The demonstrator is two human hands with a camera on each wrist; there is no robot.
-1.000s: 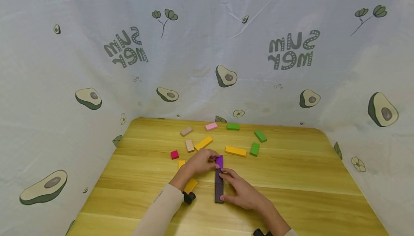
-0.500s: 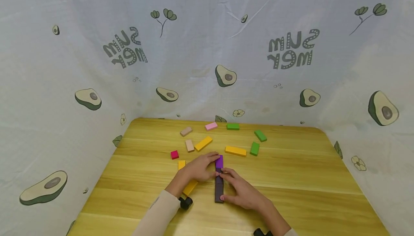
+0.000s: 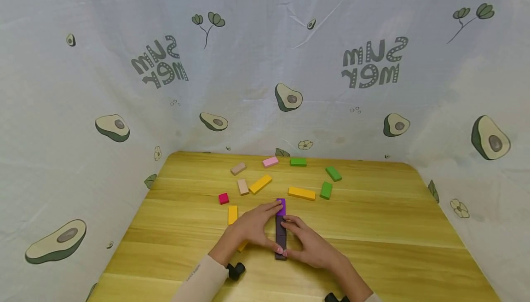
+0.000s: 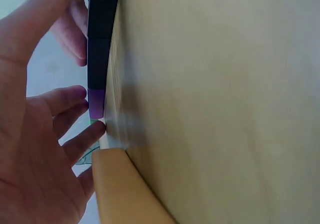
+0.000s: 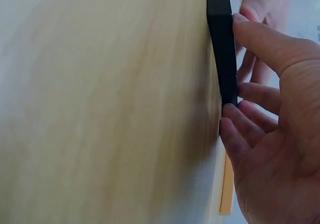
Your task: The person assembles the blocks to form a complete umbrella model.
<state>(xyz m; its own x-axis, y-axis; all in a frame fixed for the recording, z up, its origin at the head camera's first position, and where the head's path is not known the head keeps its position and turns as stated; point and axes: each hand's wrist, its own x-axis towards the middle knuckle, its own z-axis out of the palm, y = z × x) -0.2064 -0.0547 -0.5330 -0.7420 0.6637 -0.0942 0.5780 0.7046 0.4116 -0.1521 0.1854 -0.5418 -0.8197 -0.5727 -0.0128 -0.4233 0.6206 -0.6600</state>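
two dark blocks and one purple block are aligned midway between the side edges of the desk. the row is touched by left hand and right hand, fingers relaxed, nothing grasped. blocks are judged light, rigid; long sides should be pinched.

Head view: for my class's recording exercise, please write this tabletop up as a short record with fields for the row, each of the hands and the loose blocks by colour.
Row: purple block at the far end, then two black blocks, end to end
Left hand: fingertips at the purple block, thumb at the nearer black one
Right hand: along the row's right side
Yellow: four blocks, one partly hidden
Green: three blocks
Tan: two blocks
Pink: one block
Red: one block
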